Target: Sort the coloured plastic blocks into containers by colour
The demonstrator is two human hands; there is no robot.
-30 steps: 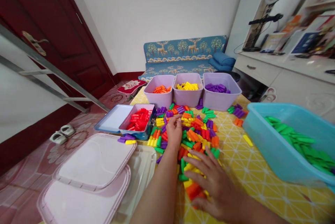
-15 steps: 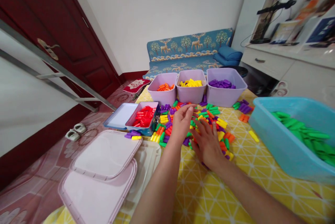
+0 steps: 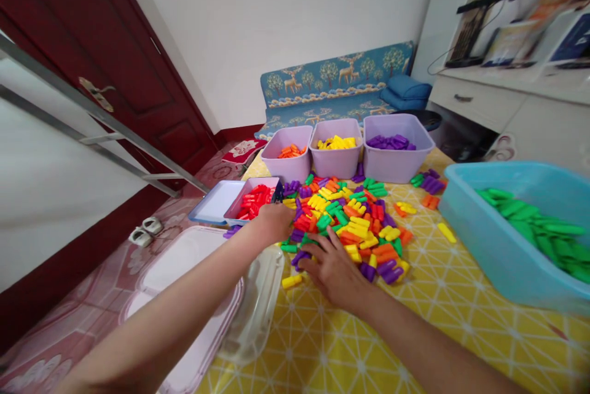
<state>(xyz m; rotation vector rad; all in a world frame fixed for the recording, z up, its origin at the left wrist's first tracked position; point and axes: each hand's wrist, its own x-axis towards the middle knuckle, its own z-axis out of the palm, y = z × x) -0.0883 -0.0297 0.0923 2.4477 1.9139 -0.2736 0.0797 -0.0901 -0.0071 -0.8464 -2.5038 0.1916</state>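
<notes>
1. Left hand: fingers curled, contents hidden, grasp cannot be told; nearer the tin of red pieces.
2. Right hand: fingers spread, unclenched, beside purple pieces.
3. Mixed pile: on tabletop, ahead and rightward, long axis slanting near-right.
4. Background labels: blurred, illegible.

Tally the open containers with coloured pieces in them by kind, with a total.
Lilac plastic bins: 3
Small blue-sided box: 1
Turquoise plastic tub: 1
Total: 5
</notes>
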